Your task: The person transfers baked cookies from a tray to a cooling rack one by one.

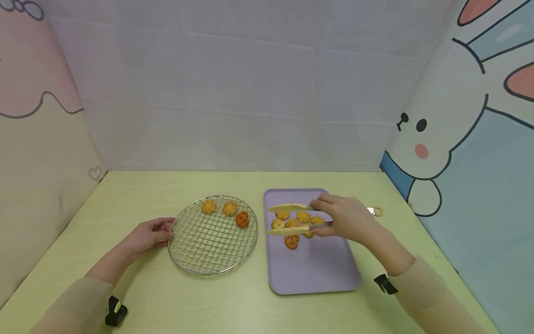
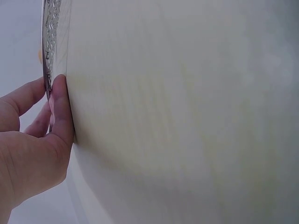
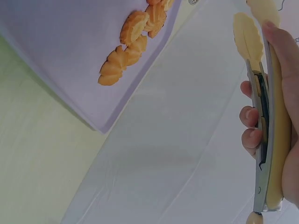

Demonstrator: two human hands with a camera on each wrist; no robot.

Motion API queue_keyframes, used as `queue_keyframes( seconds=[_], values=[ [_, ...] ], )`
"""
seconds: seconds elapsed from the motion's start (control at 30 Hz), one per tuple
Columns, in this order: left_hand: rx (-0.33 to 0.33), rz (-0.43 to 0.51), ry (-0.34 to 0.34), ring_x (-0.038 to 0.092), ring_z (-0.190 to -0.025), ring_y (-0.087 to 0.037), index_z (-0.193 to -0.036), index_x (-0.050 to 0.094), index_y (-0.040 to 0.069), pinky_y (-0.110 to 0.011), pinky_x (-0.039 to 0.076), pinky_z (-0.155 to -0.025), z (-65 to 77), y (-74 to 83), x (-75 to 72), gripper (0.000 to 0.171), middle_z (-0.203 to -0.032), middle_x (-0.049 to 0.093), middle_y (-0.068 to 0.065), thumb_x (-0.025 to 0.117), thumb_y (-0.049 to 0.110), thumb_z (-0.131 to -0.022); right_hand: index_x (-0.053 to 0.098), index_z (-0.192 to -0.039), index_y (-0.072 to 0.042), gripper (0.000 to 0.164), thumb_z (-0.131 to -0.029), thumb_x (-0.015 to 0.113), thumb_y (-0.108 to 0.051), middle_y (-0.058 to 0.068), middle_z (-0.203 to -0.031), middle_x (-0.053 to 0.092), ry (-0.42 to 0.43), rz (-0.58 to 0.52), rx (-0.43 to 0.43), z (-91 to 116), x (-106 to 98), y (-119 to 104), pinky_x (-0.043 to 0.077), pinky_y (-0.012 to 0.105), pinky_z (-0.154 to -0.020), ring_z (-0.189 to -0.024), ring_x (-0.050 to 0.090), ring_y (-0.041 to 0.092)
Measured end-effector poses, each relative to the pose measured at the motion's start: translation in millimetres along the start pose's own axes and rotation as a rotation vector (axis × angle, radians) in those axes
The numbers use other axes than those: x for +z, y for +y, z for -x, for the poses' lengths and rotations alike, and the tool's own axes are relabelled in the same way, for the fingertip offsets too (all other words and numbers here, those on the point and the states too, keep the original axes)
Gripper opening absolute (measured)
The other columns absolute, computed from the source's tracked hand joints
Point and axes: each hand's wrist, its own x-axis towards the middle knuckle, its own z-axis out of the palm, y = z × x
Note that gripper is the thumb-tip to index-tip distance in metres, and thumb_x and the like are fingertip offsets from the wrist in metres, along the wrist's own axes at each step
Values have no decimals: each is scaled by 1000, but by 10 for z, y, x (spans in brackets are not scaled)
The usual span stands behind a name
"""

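Note:
My left hand (image 1: 146, 237) pinches the left rim of a round wire rack (image 1: 208, 246) between thumb and fingers, as the left wrist view also shows. Two flower-shaped cookies (image 1: 208, 207) and a pretzel (image 1: 242, 219) lie near the rack's far side. In my right hand (image 1: 350, 220) are yellow-tipped tongs (image 3: 266, 116), their tips spread apart with nothing between them. The tongs overlap a lilac tray (image 1: 313, 273) in the head view. On that tray sit several yellow cookies (image 1: 303, 216) and a pretzel (image 1: 292, 241), partly covered by the tongs.
The rack and tray stand side by side on a pale yellow table (image 1: 217, 306), a narrow gap between them. A white sheet (image 1: 233, 93) rises behind, with printed panels on both sides, the right one bearing a rabbit (image 1: 434, 125).

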Motion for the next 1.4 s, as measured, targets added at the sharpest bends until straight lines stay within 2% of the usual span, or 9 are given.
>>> queue_keyframes(
  seconds=[0.23, 0.5, 0.8, 1.4],
  values=[
    [1, 10, -2, 56, -88, -8, -144, 29, -6, -26, 53, -80, 3, 9, -2, 63, -102, 47, -7, 60, 7, -91, 68, -108, -15, 60, -67, 76, -58, -6, -96, 64, -14, -9, 26, 156, 2, 59, 44, 19, -51, -65, 52, 5],
    [2, 11, -5, 56, -88, -7, -144, 28, -7, -26, 53, -81, 0, 11, -2, 62, -103, 46, -8, 59, 6, -92, 69, -107, -13, 61, -68, 74, -60, -5, -97, 65, 2, -17, 35, 319, 72, 124, 40, 17, -48, -65, 53, 5],
    [3, 9, -3, 56, -87, -7, -144, 28, -6, -25, 53, -80, 1, 10, 0, 63, -103, 46, -8, 59, 7, -92, 69, -105, -12, 59, -64, 81, -52, -5, -93, 65, -13, -36, 56, 478, 201, 188, 39, 17, -47, -63, 50, 3],
    [1, 15, -9, 56, -89, -7, -145, 28, -5, -25, 53, -80, -21, -9, -8, 62, -103, 47, -7, 59, 8, -92, 70, -107, -14, 60, -66, 77, -57, -7, -94, 63, -108, -46, 79, 570, 410, 221, 43, 20, -52, -63, 47, 1]
  ],
)
